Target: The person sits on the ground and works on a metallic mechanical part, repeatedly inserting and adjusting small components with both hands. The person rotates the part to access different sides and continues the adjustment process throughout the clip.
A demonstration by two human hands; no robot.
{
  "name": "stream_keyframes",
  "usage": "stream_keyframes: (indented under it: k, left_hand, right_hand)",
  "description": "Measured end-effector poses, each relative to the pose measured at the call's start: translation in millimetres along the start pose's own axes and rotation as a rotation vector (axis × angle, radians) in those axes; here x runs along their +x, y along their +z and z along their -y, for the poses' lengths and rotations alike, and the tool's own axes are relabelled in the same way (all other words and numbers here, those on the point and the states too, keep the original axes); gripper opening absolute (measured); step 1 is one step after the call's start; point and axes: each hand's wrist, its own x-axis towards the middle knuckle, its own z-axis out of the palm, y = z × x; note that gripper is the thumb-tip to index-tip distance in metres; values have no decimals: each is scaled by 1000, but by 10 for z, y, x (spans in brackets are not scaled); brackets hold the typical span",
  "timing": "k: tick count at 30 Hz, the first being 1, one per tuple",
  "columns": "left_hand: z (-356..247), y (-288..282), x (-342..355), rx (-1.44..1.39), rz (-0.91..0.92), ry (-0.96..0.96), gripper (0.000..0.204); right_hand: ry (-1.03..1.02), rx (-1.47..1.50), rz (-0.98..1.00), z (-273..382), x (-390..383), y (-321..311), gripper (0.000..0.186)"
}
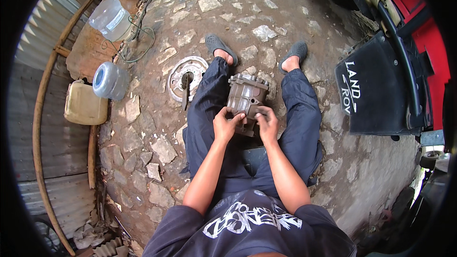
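Note:
Between my spread legs stands a brown-grey cast metal housing point(243, 94), blocky and ribbed, with bolt lugs around its top and a round hole in its side. It looks like a gearbox or pump casing. My left hand point(226, 124) grips its near left edge, thumb laid against the metal. At the near right edge, my right hand point(268, 123) has its fingers curled and pressed to the casing. Any small part between those fingertips is too small to make out. The underside of the housing is hidden by my hands and the dark seat area.
A round metal plate point(174, 82) with a dark bar across its centre lies left of my leg. Further left are a yellowish jerrycan point(84, 105), water jugs point(114, 82) and green cord. A vehicle's black mud flap point(373, 85) hangs at the right. Stones stud the dirt floor.

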Motion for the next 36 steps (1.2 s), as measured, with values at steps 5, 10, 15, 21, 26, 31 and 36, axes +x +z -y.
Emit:
stream_keyframes:
  k: [5, 10, 15, 21, 26, 31, 36]
  left_hand:
    - [317, 14, -121, -298, -41, -121, 23]
    - [394, -7, -103, -454, 96, -115, 17]
    - [362, 36, -65, -641, 169, -161, 20]
    - [426, 33, -75, -289, 95, -76, 29]
    - [391, 10, -132, -371, 157, -61, 34]
    - [364, 54, -107, -274, 93, -46, 32]
    - [369, 70, -88, -238, 70, -84, 26]
  right_hand:
    - [-148, -147, 223, 229, -119, 119, 21]
    - [-115, -123, 247, 289, -94, 104, 19]
    - [10, -44, 151, 244, -77, 97, 21]
    - [-247, -302, 184, 272, -69, 27, 23]
    - [1, -157, 173, 279, -74, 89, 26]
    - [2, -169, 316, 123, -99, 40, 31]
    - [136, 30, 380, 104, -147, 32, 30]
